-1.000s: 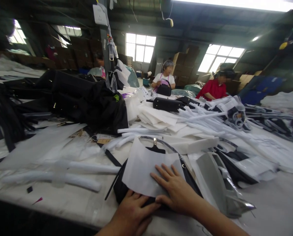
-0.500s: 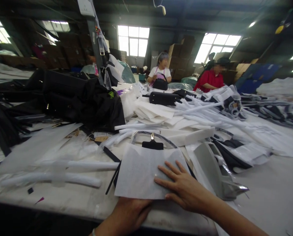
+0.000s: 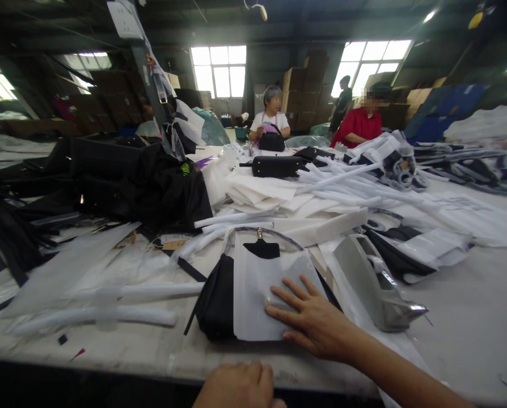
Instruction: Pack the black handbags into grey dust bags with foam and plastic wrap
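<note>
A black handbag (image 3: 215, 300) lies on the table in front of me, its flap tab and metal clasp (image 3: 260, 233) at the top and its wrapped handle arching behind. A thin white sheet (image 3: 251, 300) covers the middle and right of its front, leaving the left side bare. My right hand (image 3: 311, 317) rests on the sheet with fingers spread, pressing it against the bag. Below the bag, at the table's near edge, my left hand (image 3: 239, 388) has its fingers curled in, apart from the bag. Whatever it may hold is hidden.
A grey tape dispenser (image 3: 372, 283) stands right of the bag. White wrapped tubes (image 3: 96, 314) lie to the left, and white sheets (image 3: 257, 190) are piled behind. Black bags (image 3: 109, 170) heap at the back left. Two people (image 3: 271, 122) work across the table.
My left hand has come away from under the sheet's lower edge toward me. The sheet's left edge now lies further right, baring the bag's left side. My right hand has stayed on the sheet.
</note>
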`<act>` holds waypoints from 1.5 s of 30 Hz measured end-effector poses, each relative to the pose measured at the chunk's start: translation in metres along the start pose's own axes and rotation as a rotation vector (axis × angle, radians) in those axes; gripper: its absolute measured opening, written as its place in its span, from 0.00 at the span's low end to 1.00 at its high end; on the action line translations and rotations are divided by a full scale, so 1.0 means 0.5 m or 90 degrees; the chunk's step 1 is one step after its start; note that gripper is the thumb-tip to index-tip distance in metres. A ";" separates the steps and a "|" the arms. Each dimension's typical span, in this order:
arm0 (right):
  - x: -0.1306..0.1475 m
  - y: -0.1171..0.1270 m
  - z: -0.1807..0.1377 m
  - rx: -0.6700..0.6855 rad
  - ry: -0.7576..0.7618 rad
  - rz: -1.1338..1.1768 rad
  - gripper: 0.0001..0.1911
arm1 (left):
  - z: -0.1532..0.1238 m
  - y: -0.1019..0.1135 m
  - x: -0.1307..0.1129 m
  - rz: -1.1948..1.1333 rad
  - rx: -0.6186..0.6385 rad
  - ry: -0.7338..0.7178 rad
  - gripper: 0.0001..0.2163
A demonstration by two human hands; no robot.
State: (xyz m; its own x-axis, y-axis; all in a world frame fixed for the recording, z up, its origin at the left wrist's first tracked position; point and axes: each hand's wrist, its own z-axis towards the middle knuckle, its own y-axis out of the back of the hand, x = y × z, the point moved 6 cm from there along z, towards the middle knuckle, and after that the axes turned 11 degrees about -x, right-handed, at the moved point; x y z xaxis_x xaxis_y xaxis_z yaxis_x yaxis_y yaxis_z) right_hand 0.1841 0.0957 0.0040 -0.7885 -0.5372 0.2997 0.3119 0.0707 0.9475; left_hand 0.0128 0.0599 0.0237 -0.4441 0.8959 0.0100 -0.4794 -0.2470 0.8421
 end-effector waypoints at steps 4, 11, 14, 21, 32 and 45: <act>0.002 0.001 -0.001 -0.017 0.007 -0.002 0.28 | 0.115 -0.003 0.027 -0.042 0.095 0.062 0.04; -0.008 0.002 -0.008 -0.013 -0.014 0.037 0.31 | 0.074 -0.097 0.146 -0.107 0.076 0.082 0.17; -0.020 -0.005 -0.006 -0.014 -0.038 0.072 0.36 | 0.030 -0.100 0.159 -0.151 -0.015 0.106 0.17; -0.024 -0.025 0.003 -0.016 -0.053 0.039 0.31 | 0.021 -0.109 0.161 -0.186 -0.061 0.127 0.14; -0.019 -0.033 0.018 -0.011 -0.074 0.002 0.30 | 0.029 -0.118 0.171 -0.205 -0.016 0.150 0.14; -0.021 -0.038 0.017 -0.017 -0.046 -0.014 0.30 | 0.026 -0.119 0.177 -0.225 -0.010 0.146 0.13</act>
State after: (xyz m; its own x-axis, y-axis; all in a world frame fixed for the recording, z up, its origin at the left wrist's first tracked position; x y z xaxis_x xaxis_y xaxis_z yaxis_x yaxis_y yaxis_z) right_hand 0.1822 0.1071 -0.0162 -0.8309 -0.4764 0.2875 0.3076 0.0372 0.9508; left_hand 0.0119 0.1586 -0.0188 -0.4064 0.8219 -0.3991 -0.6432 0.0529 0.7638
